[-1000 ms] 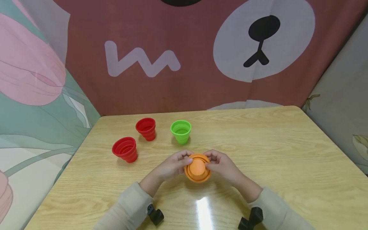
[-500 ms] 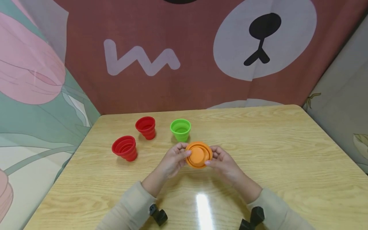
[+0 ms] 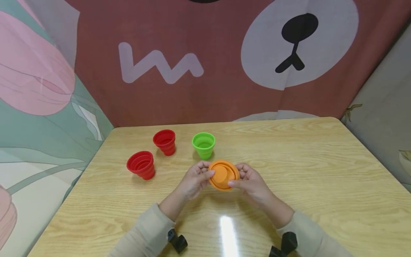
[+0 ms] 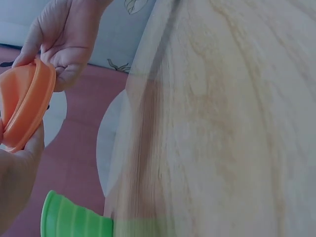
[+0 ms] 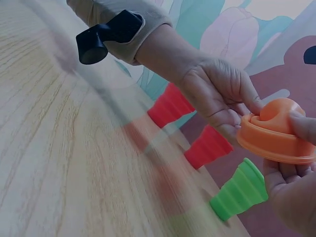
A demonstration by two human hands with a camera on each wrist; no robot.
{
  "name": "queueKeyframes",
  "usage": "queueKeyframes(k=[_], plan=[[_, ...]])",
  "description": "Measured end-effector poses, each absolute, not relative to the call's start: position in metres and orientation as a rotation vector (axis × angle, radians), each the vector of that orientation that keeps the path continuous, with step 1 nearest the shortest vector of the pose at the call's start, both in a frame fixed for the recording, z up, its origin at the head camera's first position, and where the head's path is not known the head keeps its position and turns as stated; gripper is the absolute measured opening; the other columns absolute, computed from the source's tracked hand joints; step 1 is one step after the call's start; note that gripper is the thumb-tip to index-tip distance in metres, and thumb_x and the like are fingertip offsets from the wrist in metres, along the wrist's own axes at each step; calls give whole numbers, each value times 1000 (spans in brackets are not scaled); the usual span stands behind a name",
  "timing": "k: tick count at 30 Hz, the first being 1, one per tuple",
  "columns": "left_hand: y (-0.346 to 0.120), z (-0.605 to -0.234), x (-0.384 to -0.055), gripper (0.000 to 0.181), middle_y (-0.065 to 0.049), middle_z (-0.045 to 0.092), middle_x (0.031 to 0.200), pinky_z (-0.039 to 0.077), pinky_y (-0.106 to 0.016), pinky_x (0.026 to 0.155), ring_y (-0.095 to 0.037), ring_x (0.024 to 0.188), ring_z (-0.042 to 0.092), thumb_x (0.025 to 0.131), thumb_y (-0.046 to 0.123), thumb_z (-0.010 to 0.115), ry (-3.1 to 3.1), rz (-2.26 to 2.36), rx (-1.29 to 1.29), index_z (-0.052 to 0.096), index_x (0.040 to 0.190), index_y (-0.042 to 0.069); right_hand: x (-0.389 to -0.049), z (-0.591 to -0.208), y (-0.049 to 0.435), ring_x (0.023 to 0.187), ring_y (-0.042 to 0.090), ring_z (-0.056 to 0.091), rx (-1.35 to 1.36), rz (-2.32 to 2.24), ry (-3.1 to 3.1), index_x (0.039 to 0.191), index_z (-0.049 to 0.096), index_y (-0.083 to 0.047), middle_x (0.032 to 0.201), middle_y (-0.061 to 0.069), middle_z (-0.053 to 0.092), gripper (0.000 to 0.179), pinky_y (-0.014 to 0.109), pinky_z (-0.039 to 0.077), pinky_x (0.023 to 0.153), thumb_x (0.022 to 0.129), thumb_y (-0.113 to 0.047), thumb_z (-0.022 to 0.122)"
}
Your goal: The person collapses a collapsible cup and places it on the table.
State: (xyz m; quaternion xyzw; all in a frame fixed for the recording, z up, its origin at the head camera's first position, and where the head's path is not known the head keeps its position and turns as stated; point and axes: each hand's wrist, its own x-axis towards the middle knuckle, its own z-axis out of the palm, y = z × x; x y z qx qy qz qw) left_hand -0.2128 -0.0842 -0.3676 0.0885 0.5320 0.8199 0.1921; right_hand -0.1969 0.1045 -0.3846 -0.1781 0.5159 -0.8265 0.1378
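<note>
An orange collapsible cup point(image 3: 221, 174), mostly folded flat, is held above the table with its round base facing me. My left hand point(image 3: 194, 180) pinches its left side, the thumb lying on the folded rings. On the right side, my right hand point(image 3: 252, 184) grips the rim between thumb and fingers. The right wrist view shows the orange cup point(image 5: 276, 138) side-on, its base bulging unevenly out of the wide rim. Just beyond the hands, a green collapsible cup point(image 3: 204, 145) stands unfolded and upright on the table.
Two red collapsible cups stand unfolded at the left: a nearer red cup point(image 3: 141, 165) and a farther red cup point(image 3: 165, 142). The wooden table point(image 3: 308, 171) ends at a brown printed cloth point(image 3: 179, 100) behind. Black wrist cameras sit on both sleeves.
Both hands have lifted the orange cup slightly farther from my body, closer to the green cup. My right thumb has shifted from the cup's middle down to its lower right rim.
</note>
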Motion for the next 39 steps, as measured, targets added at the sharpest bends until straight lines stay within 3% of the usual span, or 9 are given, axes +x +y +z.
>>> queueKeyframes(k=[4,12,22,28,34,39], plan=[[-86,-368,-213,19,-2,52,79,46,-19,61,-9,68,52,82,-12,42,1519,2289,273,46,93,4,-208,-405,107,89,19,57,-610,-2407,1479,105,42,2,99,10,59,38,27,47,76,73,1,63],[-89,-366,-213,18,-3,49,80,47,-19,61,-9,69,50,82,-12,42,1574,2262,273,45,94,1,-194,-372,99,81,18,59,-348,-2374,1618,101,40,8,88,7,59,36,28,48,73,71,12,59],[-89,-367,-215,18,-4,49,81,48,-22,63,-10,70,51,81,-11,44,1661,2212,283,43,98,-4,-193,-369,98,78,19,59,-263,-2328,1787,100,39,12,83,6,61,36,31,48,72,70,14,58],[-87,-367,-216,20,-5,49,83,48,-23,65,-10,72,52,81,-10,46,1700,2162,297,41,100,-7,-195,-373,97,70,15,58,-168,-2329,1893,99,40,14,78,5,57,34,27,50,66,67,16,53],[-88,-371,-217,25,-5,50,86,48,-24,67,-11,74,53,81,-7,49,1749,2125,295,40,104,-8,-194,-376,102,74,14,57,-190,-2237,1952,105,40,14,83,7,58,36,28,49,68,73,10,56],[-92,-376,-218,24,-6,51,87,48,-24,66,-11,74,54,82,-7,48,1746,2133,298,41,105,-8,-193,-377,110,80,17,58,-330,-2171,1879,112,38,15,94,12,56,42,39,47,76,78,1,58]])
